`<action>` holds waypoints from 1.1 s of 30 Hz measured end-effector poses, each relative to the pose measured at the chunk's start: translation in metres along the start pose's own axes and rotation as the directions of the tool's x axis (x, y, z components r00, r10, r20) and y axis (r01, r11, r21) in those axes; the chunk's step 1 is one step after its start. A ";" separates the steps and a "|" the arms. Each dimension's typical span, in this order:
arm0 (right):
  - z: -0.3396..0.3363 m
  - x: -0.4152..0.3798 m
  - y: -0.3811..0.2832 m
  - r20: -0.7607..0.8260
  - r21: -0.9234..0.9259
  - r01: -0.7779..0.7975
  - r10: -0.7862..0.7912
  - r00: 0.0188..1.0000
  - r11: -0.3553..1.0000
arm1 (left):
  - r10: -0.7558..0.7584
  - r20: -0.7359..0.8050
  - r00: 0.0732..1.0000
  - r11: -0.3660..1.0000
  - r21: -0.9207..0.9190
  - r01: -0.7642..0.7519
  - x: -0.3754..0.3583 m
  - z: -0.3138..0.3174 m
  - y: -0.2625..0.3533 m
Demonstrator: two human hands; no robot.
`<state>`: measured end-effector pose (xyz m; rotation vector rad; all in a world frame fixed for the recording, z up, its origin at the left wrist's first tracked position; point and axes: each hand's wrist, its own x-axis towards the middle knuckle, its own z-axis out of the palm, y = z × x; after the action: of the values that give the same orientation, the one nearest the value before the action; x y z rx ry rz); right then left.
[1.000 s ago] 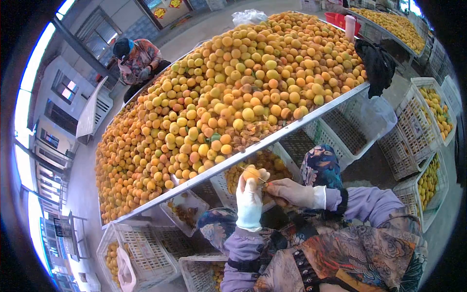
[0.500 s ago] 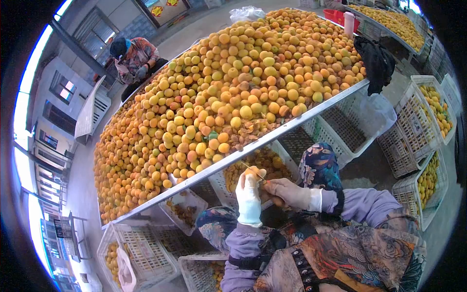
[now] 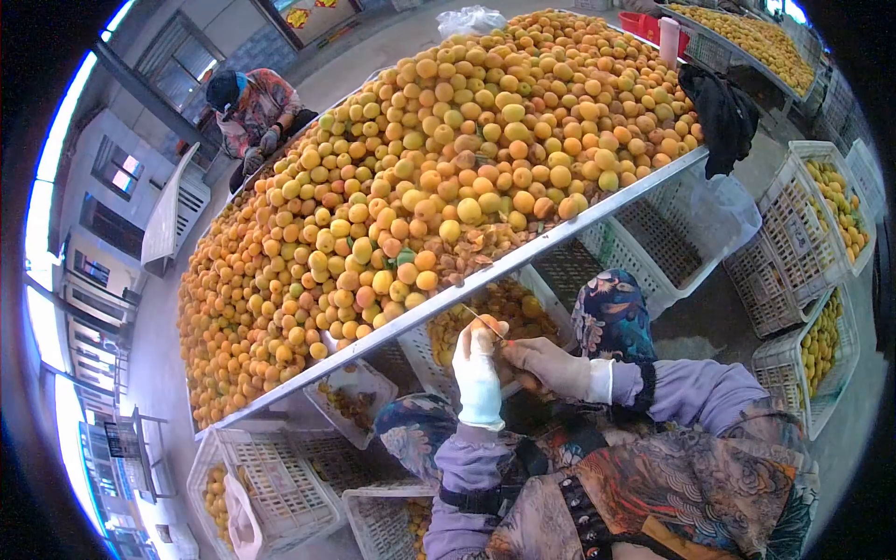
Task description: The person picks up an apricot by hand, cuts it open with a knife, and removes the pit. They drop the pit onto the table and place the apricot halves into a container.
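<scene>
My gloved left hand (image 3: 479, 366) is closed around an apricot (image 3: 489, 326), part of which shows orange above the fingers. My gloved right hand (image 3: 553, 368) meets it from the right, fingers wrapped around a thin knife (image 3: 475, 313) whose narrow blade lies across the fruit; its handle is hidden in the grip. Both hands are over a white crate (image 3: 422, 362) of cut fruit and scraps, just below the metal edge (image 3: 448, 302) of a table. On that table lies a big heap of apricots (image 3: 373, 215), with brown peelings (image 3: 485, 250) near the edge.
A co-worker (image 3: 252, 112) sits at the table's far left side. White crates of apricots (image 3: 826, 359) stand at the right, and another crate (image 3: 280, 476) is at lower left. A black garment (image 3: 723, 117) hangs from the table's right corner, beside a pink bottle (image 3: 669, 42).
My hands stay together with the apricot and knife, nearly in place; the blade now reaches slightly farther up past the fruit. The co-worker's hands have moved slightly.
</scene>
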<state>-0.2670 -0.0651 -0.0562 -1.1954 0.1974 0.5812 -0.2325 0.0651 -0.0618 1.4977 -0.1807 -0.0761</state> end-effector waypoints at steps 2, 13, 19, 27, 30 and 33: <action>0.003 0.002 0.012 -0.005 -0.022 0.098 -0.098 0.995 0.995 | -0.219 0.041 0.975 0.956 -0.189 0.222 0.000 0.000 0.001; -0.001 -0.014 -0.020 0.028 -0.128 -0.042 0.046 0.999 0.991 | -0.266 0.059 0.962 0.899 -0.344 0.269 0.005 0.007 0.000; 0.000 0.002 0.018 -0.009 -0.067 0.167 -0.168 0.986 0.984 | -0.340 0.063 0.938 0.882 -0.327 0.341 0.004 0.007 0.005; -0.003 0.003 0.017 -0.040 -0.086 0.027 -0.030 0.999 0.996 | -0.398 0.013 0.917 0.879 -0.280 0.386 0.003 0.010 0.000; -0.002 -0.004 0.010 0.031 0.028 -0.044 0.043 0.999 0.999 | -0.420 0.009 0.908 0.876 -0.257 0.408 0.003 0.007 -0.002; -0.001 -0.006 0.009 0.204 0.234 -0.090 0.041 0.978 0.968 | -0.418 0.056 0.907 0.786 -0.478 0.392 0.000 0.012 0.005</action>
<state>-0.2762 -0.0659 -0.0616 -0.8903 0.1348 0.7090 -0.2344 0.0537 -0.0562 1.0119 0.2020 -0.4022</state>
